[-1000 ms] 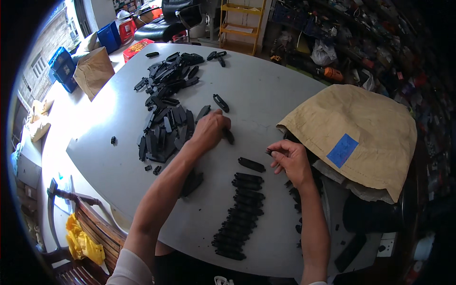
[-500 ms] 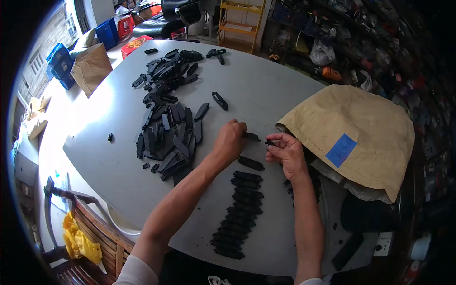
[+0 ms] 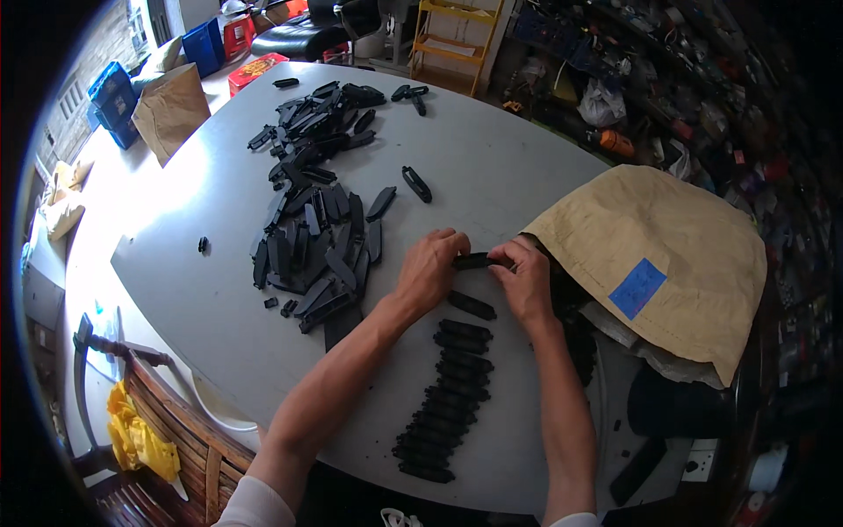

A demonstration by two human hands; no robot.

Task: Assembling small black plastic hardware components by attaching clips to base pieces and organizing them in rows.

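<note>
Between my hands is a long narrow black plastic part (image 3: 474, 261), held above the table. My left hand (image 3: 432, 266) grips its left end with curled fingers. At the other end, my right hand (image 3: 524, 274) pinches with thumb and fingertips; any small piece in that pinch is too hidden to make out. Just below lies a single black part (image 3: 471, 305), and nearer me a column of similar black parts (image 3: 457, 386) runs down the table. A large loose heap of black parts (image 3: 316, 237) spreads to the left of my hands.
The grey table (image 3: 211, 342) carries a lone part (image 3: 417, 184) beyond my hands. A big tan sack (image 3: 676, 237) with a blue patch covers the right side. A wooden chair (image 3: 176, 413) with a yellow bag stands at left; crowded shelves (image 3: 650, 79) line the far right.
My right hand has moved left and closed onto the right end of the black part, where a gap was before. The whole view has shifted slightly.
</note>
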